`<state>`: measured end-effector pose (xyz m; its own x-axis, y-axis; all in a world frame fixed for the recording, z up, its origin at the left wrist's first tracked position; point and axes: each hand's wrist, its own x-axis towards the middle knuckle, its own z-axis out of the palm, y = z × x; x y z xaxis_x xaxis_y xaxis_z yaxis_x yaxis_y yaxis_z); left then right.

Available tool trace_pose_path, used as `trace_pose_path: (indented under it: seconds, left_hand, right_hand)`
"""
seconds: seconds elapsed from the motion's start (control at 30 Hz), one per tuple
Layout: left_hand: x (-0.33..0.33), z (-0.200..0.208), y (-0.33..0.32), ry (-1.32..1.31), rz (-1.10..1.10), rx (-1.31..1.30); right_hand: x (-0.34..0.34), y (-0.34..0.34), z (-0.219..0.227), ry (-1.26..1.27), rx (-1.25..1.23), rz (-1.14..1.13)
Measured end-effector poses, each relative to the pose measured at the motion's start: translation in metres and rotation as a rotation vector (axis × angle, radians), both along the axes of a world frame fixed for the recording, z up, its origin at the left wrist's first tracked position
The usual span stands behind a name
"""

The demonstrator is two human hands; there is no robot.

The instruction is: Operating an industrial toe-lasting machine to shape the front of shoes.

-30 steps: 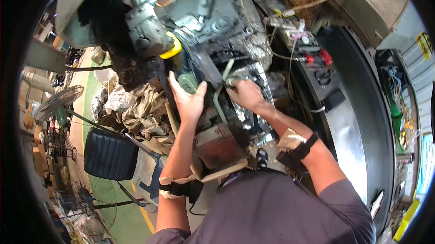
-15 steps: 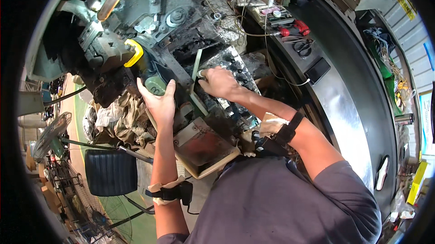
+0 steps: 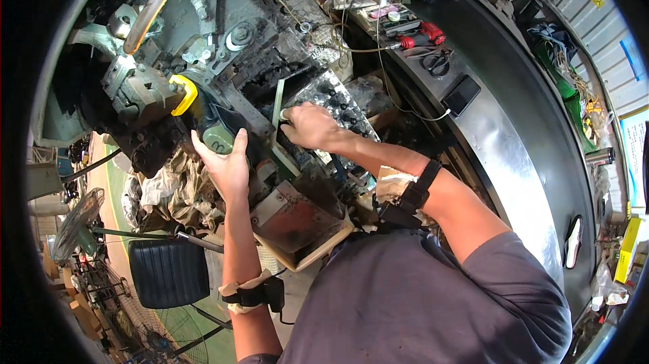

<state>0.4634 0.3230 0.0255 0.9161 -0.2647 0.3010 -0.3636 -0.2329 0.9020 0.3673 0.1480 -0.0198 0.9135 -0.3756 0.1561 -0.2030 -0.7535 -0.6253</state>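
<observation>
My left hand [image 3: 228, 166] is at the dark machine, thumb and fingers spread to either side of a green rounded piece [image 3: 217, 139]. It rests at the lower end of that piece; whether it bears on it I cannot tell. Just beyond sits a yellow curved handle [image 3: 184, 95]. My right hand [image 3: 311, 126] is closed, its thumb and fingertips around a small pale round knob [image 3: 284, 114] beside an upright pale green bar [image 3: 278, 98]. Under and past this hand lies a shiny, oil-stained metal plate [image 3: 331, 90] with several dark knobs.
A grimy open bin [image 3: 297, 225] stands close to my body. To the right, a metal bench [image 3: 503, 161] carries a phone [image 3: 462, 95], a red power tool [image 3: 422, 36] and scissors [image 3: 436, 62]. Crumpled cloths [image 3: 172, 191], a black chair [image 3: 169, 273] and a fan [image 3: 78, 225] are at left.
The whole view has shifted, with the machine and bench now further left in the picture. Both hands keep about the same places against the machine.
</observation>
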Motion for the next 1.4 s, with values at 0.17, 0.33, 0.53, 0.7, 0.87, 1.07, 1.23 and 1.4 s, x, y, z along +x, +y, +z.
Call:
trace_pose_path:
  seconds: [0.17, 0.33, 0.53, 0.7, 0.87, 1.07, 1.23, 1.4]
  left_hand:
    - [0.001, 0.002, 0.008, 0.041, 0.000, 0.014]
    - [0.002, -0.001, 0.007, -0.112, 0.022, 0.074]
    - [0.009, 0.004, 0.026, -0.159, -0.061, 0.147]
    - [0.010, 0.009, 0.038, -0.119, -0.079, 0.182]
    - [0.009, 0.008, 0.048, -0.121, -0.124, 0.171]
    - [0.033, -0.013, 0.068, -0.108, -0.157, -0.054]
    - [0.051, -0.020, 0.086, 0.049, -0.116, -0.337]
    - [0.053, -0.005, 0.091, 0.150, -0.149, -0.370]
  right_hand:
    - [-0.003, 0.004, 0.017, 0.086, 0.112, 0.044]
    - [-0.002, 0.006, 0.015, 0.155, 0.054, -0.031]
    - [-0.005, 0.011, 0.024, -0.060, 0.059, 0.016]
    - [0.003, 0.013, 0.024, -0.016, 0.028, -0.033]
    - [0.007, 0.017, 0.018, -0.049, 0.190, -0.002]
    - [0.026, 0.109, 0.082, -0.050, 0.228, 0.219]
    - [0.045, 0.121, 0.069, -0.144, 0.151, 0.080]
    - [0.049, 0.115, 0.081, -0.204, 0.248, 0.086]
